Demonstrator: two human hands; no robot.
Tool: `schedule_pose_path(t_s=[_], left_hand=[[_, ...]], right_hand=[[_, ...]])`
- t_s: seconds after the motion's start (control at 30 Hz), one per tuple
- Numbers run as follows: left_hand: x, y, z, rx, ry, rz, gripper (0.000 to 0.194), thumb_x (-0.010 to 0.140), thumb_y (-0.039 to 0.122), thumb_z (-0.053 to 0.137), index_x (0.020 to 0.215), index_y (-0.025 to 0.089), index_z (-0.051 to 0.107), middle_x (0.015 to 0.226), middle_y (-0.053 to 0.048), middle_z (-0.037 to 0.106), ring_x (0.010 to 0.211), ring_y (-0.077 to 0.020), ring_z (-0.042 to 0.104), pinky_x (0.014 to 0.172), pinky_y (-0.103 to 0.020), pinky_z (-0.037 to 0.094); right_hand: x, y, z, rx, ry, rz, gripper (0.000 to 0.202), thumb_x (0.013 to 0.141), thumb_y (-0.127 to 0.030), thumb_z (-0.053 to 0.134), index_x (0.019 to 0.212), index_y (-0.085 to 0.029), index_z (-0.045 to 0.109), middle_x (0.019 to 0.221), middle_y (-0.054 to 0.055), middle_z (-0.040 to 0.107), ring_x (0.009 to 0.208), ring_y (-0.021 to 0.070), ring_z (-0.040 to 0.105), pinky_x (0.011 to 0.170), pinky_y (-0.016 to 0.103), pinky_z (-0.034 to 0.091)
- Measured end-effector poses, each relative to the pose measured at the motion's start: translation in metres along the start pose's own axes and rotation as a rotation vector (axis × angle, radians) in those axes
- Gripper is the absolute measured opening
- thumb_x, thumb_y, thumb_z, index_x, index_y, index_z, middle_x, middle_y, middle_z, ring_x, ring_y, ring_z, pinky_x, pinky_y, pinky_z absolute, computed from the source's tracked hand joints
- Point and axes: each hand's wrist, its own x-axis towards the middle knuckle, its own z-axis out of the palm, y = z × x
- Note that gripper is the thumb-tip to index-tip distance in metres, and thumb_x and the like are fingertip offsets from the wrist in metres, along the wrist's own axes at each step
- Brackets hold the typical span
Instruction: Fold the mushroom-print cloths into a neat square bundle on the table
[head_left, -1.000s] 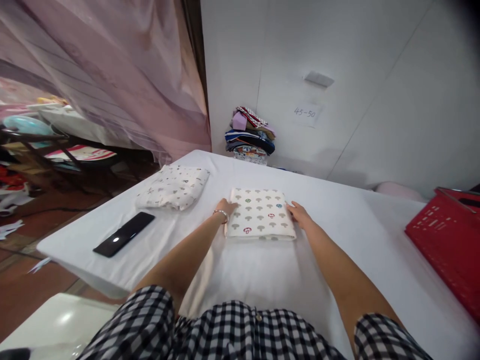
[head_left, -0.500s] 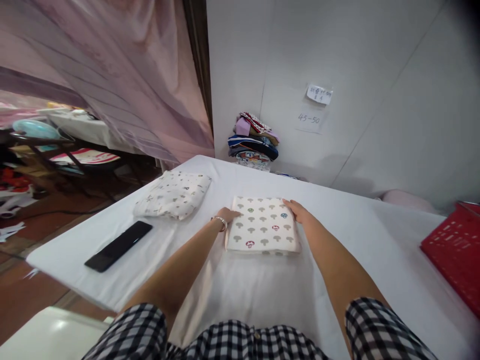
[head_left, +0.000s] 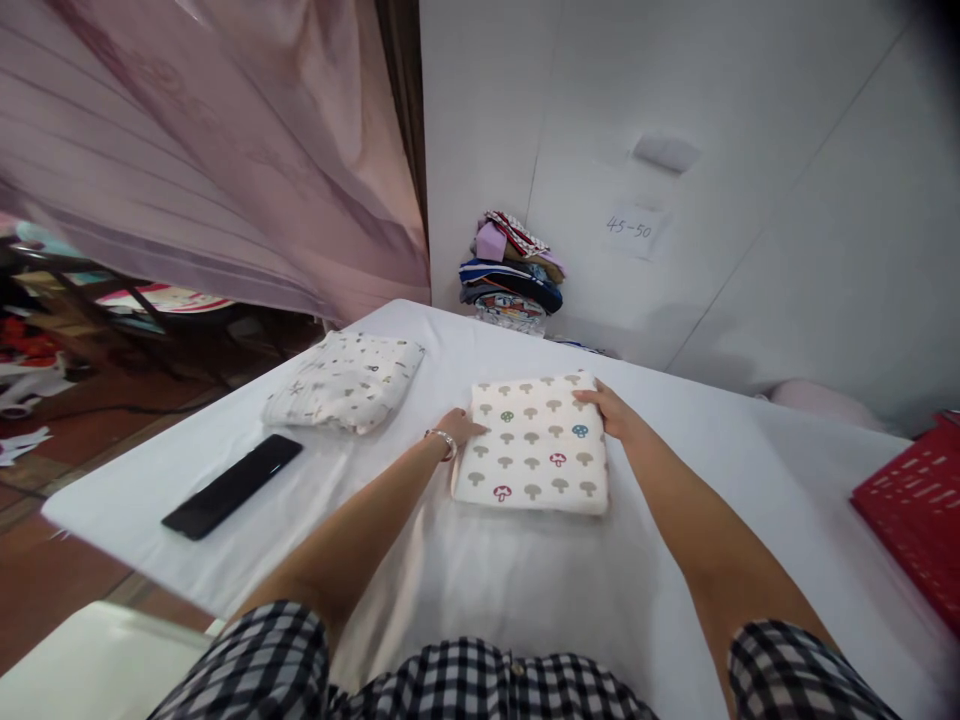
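A white folded cloth (head_left: 531, 462) printed with grey, red, green and blue mushrooms lies before me in a neat square. My left hand (head_left: 459, 428), with a bracelet at the wrist, grips its left edge, a finger or thumb resting on top. At the upper right edge, my right hand (head_left: 611, 410) pinches the cloth with the thumb over it and the other fingers mostly hidden. The right side of the cloth looks slightly raised. To the left lies another folded white cloth (head_left: 349, 382) with small dark prints, untouched.
The table has a white cover (head_left: 720, 470). A black phone (head_left: 232, 487) lies near its left edge. Folded clothes (head_left: 511, 275) are piled behind the far edge by the wall. At right is a red basket (head_left: 915, 510); a pink curtain (head_left: 300, 150) hangs at left.
My right hand has shifted a little to the right with its edge of the mushroom cloth, which looks slightly lifted. My left hand keeps its place. The head view has tilted slightly.
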Motion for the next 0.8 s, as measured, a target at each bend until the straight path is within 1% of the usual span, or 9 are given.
schedule_pose_path(t_s=[0.17,0.23,0.33,0.37,0.43,0.53,0.63,0.73,0.8], left_hand=[[0.009,0.003,-0.003,-0.160,-0.093,0.121,0.077,0.053,0.020,0.078,0.124,0.014,0.047,0.125,-0.013,0.057,0.111,-0.0250,0.056,0.089,-0.030,0.045],[0.012,0.002,-0.006,-0.352,-0.229,0.216,0.074,0.049,0.019,0.079,0.118,0.013,0.053,0.120,-0.012,0.061,0.108,-0.0256,0.057,0.090,-0.034,0.046],[0.012,-0.003,-0.012,-0.668,-0.519,0.285,0.064,0.043,0.020,0.082,0.104,0.011,0.062,0.108,-0.012,0.067,0.104,-0.0292,0.060,0.092,-0.043,0.045],[0.011,-0.005,-0.014,-0.717,-0.577,0.275,0.061,0.043,0.020,0.082,0.100,0.012,0.064,0.105,-0.012,0.068,0.102,-0.0291,0.060,0.093,-0.044,0.044],[0.007,-0.006,-0.018,-0.760,-0.630,0.249,0.056,0.043,0.019,0.082,0.096,0.012,0.067,0.102,-0.011,0.069,0.100,-0.0280,0.062,0.095,-0.044,0.043],[0.000,-0.003,-0.025,-0.783,-0.645,0.254,0.053,0.043,0.018,0.082,0.094,0.013,0.068,0.099,-0.010,0.070,0.098,-0.0276,0.063,0.094,-0.045,0.044],[0.001,0.014,-0.037,-0.773,-0.598,0.294,0.054,0.040,0.018,0.083,0.091,0.013,0.069,0.095,-0.010,0.071,0.095,-0.0279,0.063,0.092,-0.045,0.045],[0.009,0.047,-0.058,-0.732,-0.453,0.369,0.054,0.037,0.021,0.084,0.088,0.013,0.069,0.092,-0.009,0.071,0.094,-0.0265,0.063,0.092,-0.045,0.045],[0.014,0.077,-0.075,-0.679,-0.312,0.487,0.052,0.038,0.024,0.083,0.086,0.013,0.068,0.091,-0.008,0.071,0.093,-0.0246,0.063,0.092,-0.043,0.046]], right_hand=[[-0.020,-0.023,0.010,0.013,-0.015,-0.042,0.083,0.060,-0.016,0.072,0.134,-0.029,0.037,0.108,0.004,0.066,0.088,0.0230,0.065,0.080,0.040,0.053],[-0.031,-0.030,0.013,0.010,-0.043,-0.060,0.084,0.059,-0.017,0.074,0.134,-0.030,0.038,0.108,0.003,0.066,0.089,0.0227,0.064,0.082,0.040,0.052],[-0.046,-0.038,0.018,0.029,-0.086,-0.074,0.086,0.058,-0.017,0.075,0.134,-0.032,0.039,0.104,0.001,0.067,0.091,0.0221,0.064,0.084,0.040,0.051],[-0.051,-0.040,0.019,0.036,-0.094,-0.078,0.086,0.058,-0.017,0.076,0.134,-0.032,0.039,0.103,0.001,0.067,0.091,0.0220,0.064,0.084,0.040,0.051],[-0.057,-0.042,0.020,0.043,-0.095,-0.088,0.085,0.057,-0.017,0.076,0.133,-0.032,0.041,0.102,0.000,0.067,0.091,0.0220,0.064,0.084,0.040,0.051],[-0.060,-0.047,0.019,0.031,-0.068,-0.118,0.081,0.057,-0.017,0.076,0.130,-0.030,0.044,0.101,0.000,0.068,0.090,0.0224,0.065,0.083,0.041,0.052],[-0.054,-0.058,0.011,-0.008,-0.011,-0.162,0.076,0.056,-0.015,0.076,0.126,-0.028,0.048,0.099,0.001,0.069,0.087,0.0226,0.065,0.080,0.041,0.053],[-0.044,-0.084,-0.004,-0.062,0.069,-0.247,0.068,0.056,-0.011,0.075,0.119,-0.029,0.054,0.097,-0.002,0.069,0.088,0.0206,0.064,0.077,0.038,0.054],[-0.040,-0.106,-0.016,-0.111,0.122,-0.345,0.067,0.054,-0.009,0.074,0.114,-0.031,0.056,0.096,-0.004,0.068,0.089,0.0176,0.063,0.077,0.033,0.054]])
